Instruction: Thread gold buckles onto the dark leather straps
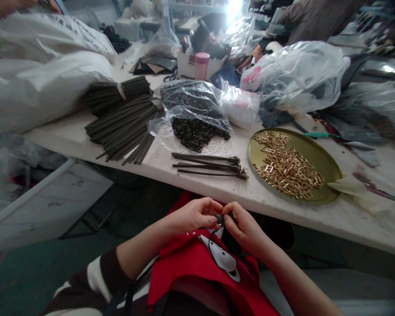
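Observation:
Over my lap, in front of the table edge, my left hand point(204, 213) and my right hand point(237, 223) meet with fingers closed in a pinch. Between them is a dark strap point(220, 218), whose end shows at my fingertips; its finer details are hidden. Just beyond my hands lies a small row of dark straps point(204, 166) with gold fittings at their right ends. Gold rectangular buckles point(289, 169) are heaped in a round gold-coloured tray point(325, 164) to the right. Small black pieces point(197, 134) spill from a clear plastic bag point(192, 98).
Bundles of long dark strips point(125, 123) lie at the left beside large white sacks point(52, 74). Behind stand a pink-lidded jar point(202, 66) and a crumpled clear bag point(299, 74). Scissors or similar tools point(375, 186) lie at the right. Another person's sleeve point(312, 19) shows at the back.

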The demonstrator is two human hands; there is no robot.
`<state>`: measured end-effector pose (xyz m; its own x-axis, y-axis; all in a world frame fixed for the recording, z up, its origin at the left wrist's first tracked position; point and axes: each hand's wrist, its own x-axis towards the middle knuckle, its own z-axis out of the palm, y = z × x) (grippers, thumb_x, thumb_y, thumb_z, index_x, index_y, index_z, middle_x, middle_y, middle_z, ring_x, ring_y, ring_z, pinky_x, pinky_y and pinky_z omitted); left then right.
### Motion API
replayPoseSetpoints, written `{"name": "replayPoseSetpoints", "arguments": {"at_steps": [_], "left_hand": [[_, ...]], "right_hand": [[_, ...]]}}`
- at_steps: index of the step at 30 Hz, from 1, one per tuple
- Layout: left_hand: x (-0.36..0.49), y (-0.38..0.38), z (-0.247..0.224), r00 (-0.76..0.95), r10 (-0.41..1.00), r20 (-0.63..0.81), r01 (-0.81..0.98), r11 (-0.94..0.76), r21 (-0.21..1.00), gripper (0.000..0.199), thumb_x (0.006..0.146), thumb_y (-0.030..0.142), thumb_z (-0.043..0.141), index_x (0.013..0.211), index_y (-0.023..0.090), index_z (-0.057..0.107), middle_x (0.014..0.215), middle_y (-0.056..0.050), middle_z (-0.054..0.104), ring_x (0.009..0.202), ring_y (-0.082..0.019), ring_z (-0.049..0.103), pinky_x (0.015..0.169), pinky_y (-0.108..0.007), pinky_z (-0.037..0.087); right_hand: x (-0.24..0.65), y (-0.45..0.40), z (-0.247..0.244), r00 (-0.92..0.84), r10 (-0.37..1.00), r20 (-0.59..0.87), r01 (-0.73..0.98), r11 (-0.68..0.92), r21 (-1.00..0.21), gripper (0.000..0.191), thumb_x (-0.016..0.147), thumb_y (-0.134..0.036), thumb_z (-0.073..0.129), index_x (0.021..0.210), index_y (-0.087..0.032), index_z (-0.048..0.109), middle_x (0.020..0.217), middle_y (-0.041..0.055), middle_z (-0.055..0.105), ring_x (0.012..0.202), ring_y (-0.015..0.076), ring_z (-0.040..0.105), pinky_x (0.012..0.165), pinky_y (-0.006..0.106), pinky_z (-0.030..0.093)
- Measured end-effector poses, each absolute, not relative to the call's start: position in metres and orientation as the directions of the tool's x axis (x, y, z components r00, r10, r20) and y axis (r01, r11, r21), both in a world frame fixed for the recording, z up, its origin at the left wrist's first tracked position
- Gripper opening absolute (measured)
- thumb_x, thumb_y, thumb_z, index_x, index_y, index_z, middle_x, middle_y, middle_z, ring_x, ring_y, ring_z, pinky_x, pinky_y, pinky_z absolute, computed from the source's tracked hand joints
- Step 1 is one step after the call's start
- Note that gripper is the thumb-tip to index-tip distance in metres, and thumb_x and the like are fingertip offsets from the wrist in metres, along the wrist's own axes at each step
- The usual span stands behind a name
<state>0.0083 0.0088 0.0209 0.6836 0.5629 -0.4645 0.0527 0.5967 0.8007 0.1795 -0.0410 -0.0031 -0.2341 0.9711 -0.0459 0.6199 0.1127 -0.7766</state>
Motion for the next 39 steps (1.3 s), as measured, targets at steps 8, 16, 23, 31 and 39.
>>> {"name": "replayPoseSetpoints", "arguments": {"at_steps": [8, 16, 23, 31, 39], "left_hand": [[0.014, -0.011, 0.008, 0.641, 0.672, -0.371, 0.064, 0.434, 0.899, 0.033, 0.063, -0.003, 0.049, 0.092, 0.01, 0.057, 0.086, -0.005, 0.064, 0.08, -0.013, 0.059, 0.077, -0.027, 0.044], [0.003, -0.01, 0.017, 0.667, 0.58, -0.468, 0.107, 0.547, 0.831, 0.024, 0.066, 0.015, 0.064, 0.089, 0.01, 0.058, 0.077, -0.003, 0.064, 0.068, -0.01, 0.058, 0.068, -0.025, 0.044], [0.018, -0.009, 0.015, 0.604, 0.635, -0.481, 0.075, 0.556, 0.828, 0.024, 0.062, 0.026, 0.069, 0.072, 0.011, 0.053, 0.063, 0.001, 0.057, 0.056, -0.008, 0.051, 0.057, -0.021, 0.04], [0.003, 0.011, 0.012, 0.765, 0.455, -0.456, 0.31, 0.361, 0.879, 0.033, 0.079, 0.045, 0.05, 0.075, 0.013, 0.055, 0.068, 0.0, 0.057, 0.052, -0.007, 0.044, 0.052, -0.02, 0.034], [0.013, 0.036, 0.01, 0.819, 0.472, -0.327, 0.338, 0.064, 0.939, 0.032, 0.086, 0.037, 0.038, 0.075, 0.014, 0.057, 0.066, 0.0, 0.055, 0.058, -0.011, 0.047, 0.055, -0.02, 0.037]], "right_hand": [[0.168, -0.058, -0.01, -0.189, 0.98, -0.06, 0.533, 0.051, -0.844, 0.003, 0.08, -0.022, 0.044, 0.083, -0.021, 0.044, 0.069, -0.0019, 0.054, 0.06, 0.0126, 0.05, 0.056, 0.024, 0.04], [0.174, -0.061, -0.005, -0.101, 0.993, 0.053, 0.466, 0.095, -0.88, 0.009, 0.085, -0.023, 0.038, 0.085, -0.02, 0.047, 0.072, -0.0001, 0.053, 0.063, 0.0128, 0.051, 0.058, 0.025, 0.043], [0.177, -0.062, -0.012, -0.189, 0.977, 0.104, 0.452, 0.18, -0.874, 0.023, 0.086, -0.02, 0.034, 0.104, -0.019, 0.049, 0.089, 0.0038, 0.059, 0.081, 0.0161, 0.056, 0.073, 0.029, 0.045], [0.176, -0.05, -0.019, -0.153, 0.975, 0.162, 0.484, 0.217, -0.848, 0.031, 0.088, -0.021, 0.028, 0.113, -0.018, 0.047, 0.075, 0.0016, 0.056, 0.067, 0.0152, 0.056, 0.063, 0.028, 0.047], [0.179, -0.027, -0.019, -0.261, 0.939, 0.226, 0.614, 0.342, -0.711, 0.032, 0.086, -0.016, 0.032, 0.114, -0.019, 0.046, 0.1, 0.0076, 0.062, 0.09, 0.0185, 0.06, 0.078, 0.032, 0.049]]}}
